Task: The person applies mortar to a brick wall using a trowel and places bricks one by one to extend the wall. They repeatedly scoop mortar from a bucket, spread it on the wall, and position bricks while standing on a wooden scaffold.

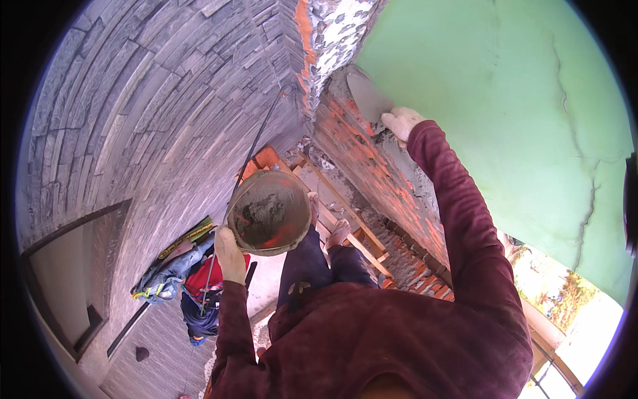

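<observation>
My left hand [230, 256], in a pale glove, is closed on the near left rim of a round mortar bucket [292, 247]. Wet grey mortar [266, 211] lies inside it. Up and to the right, my gloved right hand [402, 123] grips a trowel, its handle hidden in the fist. The flat metal trowel blade [367, 96] lies against the upper part of a brick wall [362, 143], close to the corner. Grey mortar partly covers that wall's orange bricks.
My bare feet [337, 234] stand on wooden planks [342, 199]. A cracked green panel [492, 100] rises at right, and a grey stone-clad wall [146, 113] at left. A dark cord [256, 143] runs down past the bucket. Clothes [176, 272] hang at lower left.
</observation>
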`<act>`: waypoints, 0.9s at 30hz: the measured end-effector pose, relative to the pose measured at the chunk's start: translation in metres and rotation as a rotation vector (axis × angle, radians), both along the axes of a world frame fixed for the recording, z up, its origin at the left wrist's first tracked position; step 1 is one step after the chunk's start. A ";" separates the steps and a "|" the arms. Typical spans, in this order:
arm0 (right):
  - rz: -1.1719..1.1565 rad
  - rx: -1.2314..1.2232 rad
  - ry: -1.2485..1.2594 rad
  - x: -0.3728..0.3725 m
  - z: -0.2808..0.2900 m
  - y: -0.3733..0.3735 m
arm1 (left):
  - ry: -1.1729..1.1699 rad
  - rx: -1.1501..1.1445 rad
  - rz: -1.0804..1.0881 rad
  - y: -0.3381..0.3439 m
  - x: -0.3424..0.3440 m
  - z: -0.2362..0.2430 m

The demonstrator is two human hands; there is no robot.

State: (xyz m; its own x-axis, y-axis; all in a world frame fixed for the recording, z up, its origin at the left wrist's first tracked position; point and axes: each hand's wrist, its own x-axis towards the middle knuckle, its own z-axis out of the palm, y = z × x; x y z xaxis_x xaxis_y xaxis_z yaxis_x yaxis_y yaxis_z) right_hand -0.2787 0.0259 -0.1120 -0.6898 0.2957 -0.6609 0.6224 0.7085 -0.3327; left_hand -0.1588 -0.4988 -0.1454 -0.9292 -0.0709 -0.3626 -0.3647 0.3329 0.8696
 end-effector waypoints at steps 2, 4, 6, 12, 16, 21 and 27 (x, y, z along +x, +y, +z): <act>0.064 0.037 0.045 -0.018 -0.015 0.009 | 0.014 -0.063 -0.071 0.004 -0.009 -0.002; 0.004 0.032 -0.044 -0.016 -0.032 0.016 | 0.029 -0.077 -0.086 0.006 -0.012 -0.006; 0.059 0.035 -0.146 -0.003 -0.029 0.015 | -0.008 0.006 -0.010 0.002 -0.008 -0.013; 0.196 0.219 0.186 0.045 -0.045 0.010 | -0.011 0.016 0.005 -0.002 -0.009 0.002; 0.122 0.187 0.247 0.009 -0.079 0.000 | 0.092 -0.055 -0.074 0.016 -0.013 0.009; -0.008 0.155 0.121 0.070 -0.086 0.030 | 0.137 -0.055 -0.136 0.014 -0.015 0.013; 0.123 -0.151 0.045 0.216 0.079 -0.030 | 0.194 -0.077 -0.242 0.039 -0.027 0.030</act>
State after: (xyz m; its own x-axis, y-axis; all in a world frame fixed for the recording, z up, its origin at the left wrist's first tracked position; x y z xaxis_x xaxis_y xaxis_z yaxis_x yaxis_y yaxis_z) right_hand -0.0629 -0.0041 -0.0329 -0.7446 0.1076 -0.6588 0.5164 0.7182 -0.4664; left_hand -0.1860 -0.4596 -0.1154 -0.9736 0.1408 -0.1796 -0.0970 0.4571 0.8841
